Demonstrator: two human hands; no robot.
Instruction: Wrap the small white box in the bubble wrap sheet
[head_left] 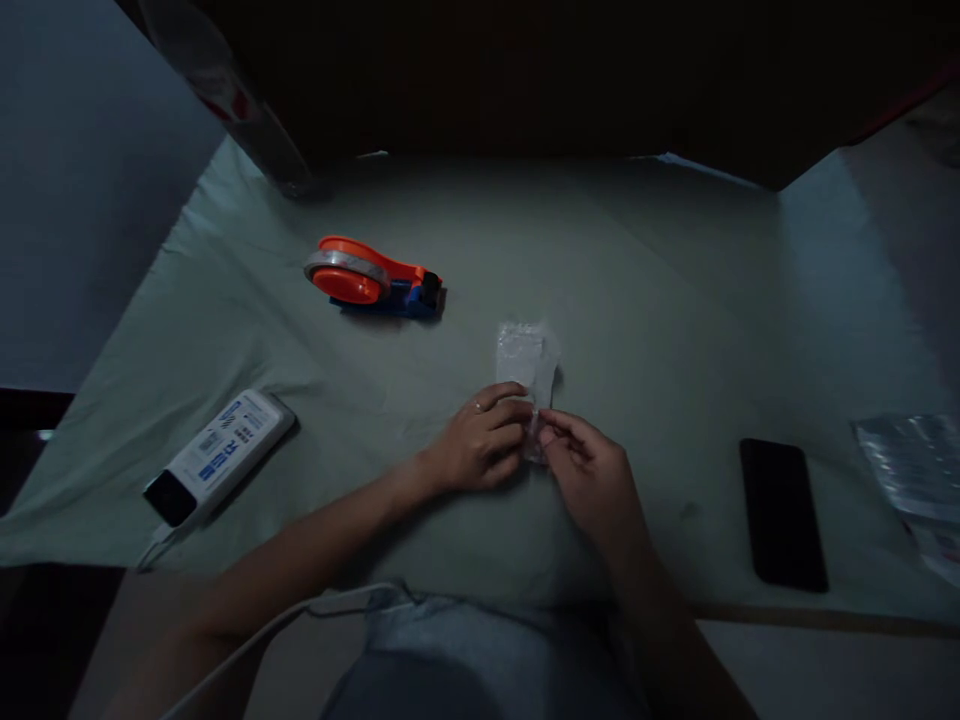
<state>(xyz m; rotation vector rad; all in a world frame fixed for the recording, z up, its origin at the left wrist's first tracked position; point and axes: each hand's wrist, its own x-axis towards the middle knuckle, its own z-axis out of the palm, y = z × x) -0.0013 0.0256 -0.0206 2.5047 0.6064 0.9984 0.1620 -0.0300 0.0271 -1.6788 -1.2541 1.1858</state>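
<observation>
A small clear plastic bag lies on the pale green cloth in front of me. My left hand and my right hand meet at its near end, and the fingers of both pinch the bag's lower edge. A ring shows on my left hand. What is inside the bag I cannot make out in the dim light.
An orange and blue tape dispenser sits at the back left. A white power bank with a cable lies at the left. A black phone lies at the right, with a stack of plastic packets at the right edge.
</observation>
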